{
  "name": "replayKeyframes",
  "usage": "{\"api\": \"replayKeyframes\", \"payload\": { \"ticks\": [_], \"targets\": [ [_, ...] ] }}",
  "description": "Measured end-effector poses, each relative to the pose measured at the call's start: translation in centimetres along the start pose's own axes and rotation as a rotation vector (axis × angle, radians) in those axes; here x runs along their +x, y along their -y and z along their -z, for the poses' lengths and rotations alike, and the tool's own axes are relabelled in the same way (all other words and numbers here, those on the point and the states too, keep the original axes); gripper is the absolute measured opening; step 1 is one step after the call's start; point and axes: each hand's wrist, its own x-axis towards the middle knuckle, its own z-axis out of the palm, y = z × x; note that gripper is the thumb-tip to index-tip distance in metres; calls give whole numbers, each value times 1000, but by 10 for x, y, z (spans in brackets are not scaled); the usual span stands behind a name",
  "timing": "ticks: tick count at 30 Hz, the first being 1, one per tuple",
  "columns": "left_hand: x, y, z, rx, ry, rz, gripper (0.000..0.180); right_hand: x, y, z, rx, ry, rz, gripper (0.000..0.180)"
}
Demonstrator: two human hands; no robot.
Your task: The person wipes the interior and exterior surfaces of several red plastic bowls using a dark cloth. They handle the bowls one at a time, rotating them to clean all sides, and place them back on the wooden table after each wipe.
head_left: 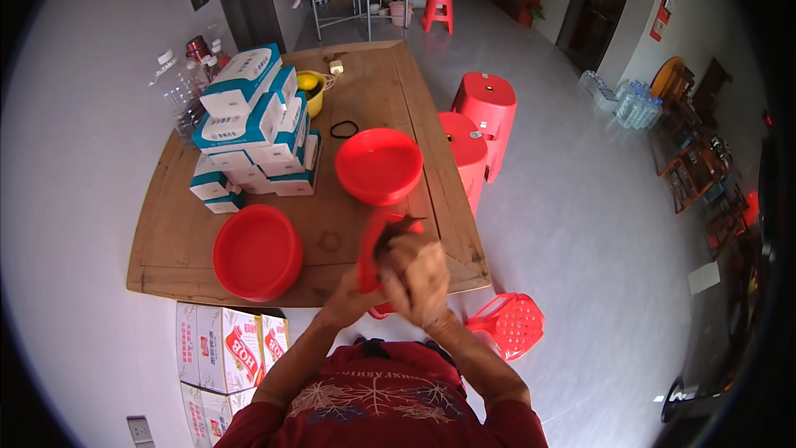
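Note:
Near the table's front edge, my left hand (349, 299) grips a red plastic bowl (370, 242) that is tipped up on its side. My right hand (420, 275) is closed around a dark brown cloth (393, 234) and presses it to the inside of that bowl. Motion blurs the right fingers a little. To the left stands a second red bowl (257, 253), upright with nothing in it. Just beyond my hands sits a third red bowl (379, 167), upright too.
On the wooden table (327, 242), blue-and-white boxes (253, 129) are stacked at the left beside clear bottles (176, 83). A yellow bowl (315, 99) and a black loop (344, 129) lie behind. Red stools (486, 99) stand at the right; a red plastic chair (516, 325) is nearer.

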Motion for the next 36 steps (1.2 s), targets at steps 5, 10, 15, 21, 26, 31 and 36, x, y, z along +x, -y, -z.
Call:
{"api": "replayKeyframes", "payload": {
  "ticks": [5, 10, 15, 21, 26, 31, 36],
  "targets": [
    [-7, 30, 23, -617, 44, -19, 44, -16, 8, -14, 45, 23, 102, 33],
    [-10, 31, 10, -731, 15, -22, 39, -4, -36, -23, -20, -120, -314, 18],
    [-2, 25, 7, -807, -84, -62, 41, -43, -49, -30, -91, -73, -457, 17],
    [-1, 28, 5, -696, -204, -9, 41, -26, -2, -16, 138, 74, -109, 31],
    [-7, 45, 8, -716, 13, -56, 32, 6, 12, -8, 54, 150, 63, 33],
    [-14, 40, 3, -407, 44, -2, 28, 38, -24, 12, 72, 228, -180, 28],
    [-10, 27, 2, -280, 44, 36, 40, 32, -35, 14, 110, 265, -159, 24]
  ]
}}
